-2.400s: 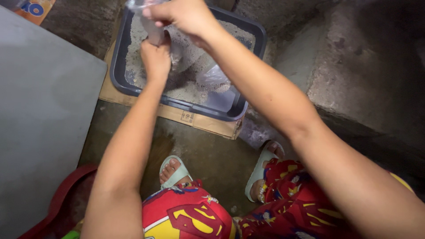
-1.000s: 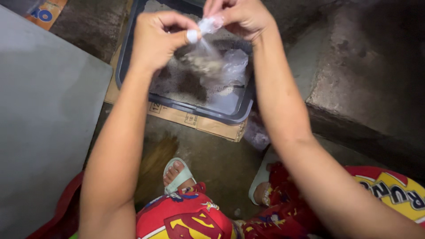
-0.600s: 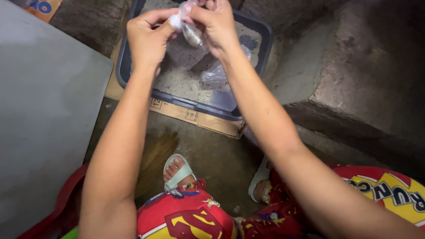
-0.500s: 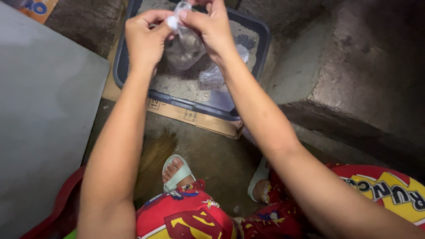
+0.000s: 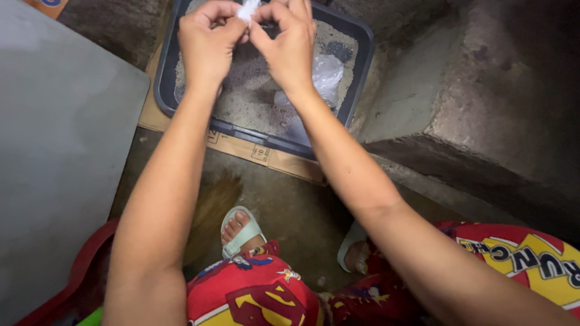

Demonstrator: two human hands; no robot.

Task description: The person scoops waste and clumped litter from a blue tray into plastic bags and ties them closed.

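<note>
Clear thin plastic bag neck [image 5: 248,10], twisted into a small white knot, was pinched between the fingertips of both hands at the top edge of the view, above the far end of the dark grey rectangular plastic tray [image 5: 360,72]. The left hand [image 5: 207,45] was closed on the knot from the left and the right hand [image 5: 287,48] from the right, their fingers meeting around it. Half a second before, the filled body of the bag still hung visibly under the hands; now only the bunched top showed and the hands had drawn closer together, which suggested the mouth of the bag was being twisted or tied shut. The rest of the bag was hidden behind the hands, so how full it was could not be told. Beneath lay pale grey granular litter [image 5: 254,102] filling the tray, with a second crumpled clear plastic bag [image 5: 326,75] resting on it near the right forearm. The tray sat on a flattened brown cardboard sheet [image 5: 266,156] on a damp concrete floor [image 5: 290,211]. A rough concrete step [image 5: 483,102] rose close on the right, and a smooth grey panel [image 5: 54,145] stood on the left. Below, a foot in a pale green sandal [image 5: 238,229] and red printed trousers [image 5: 254,296] were visible.
</note>
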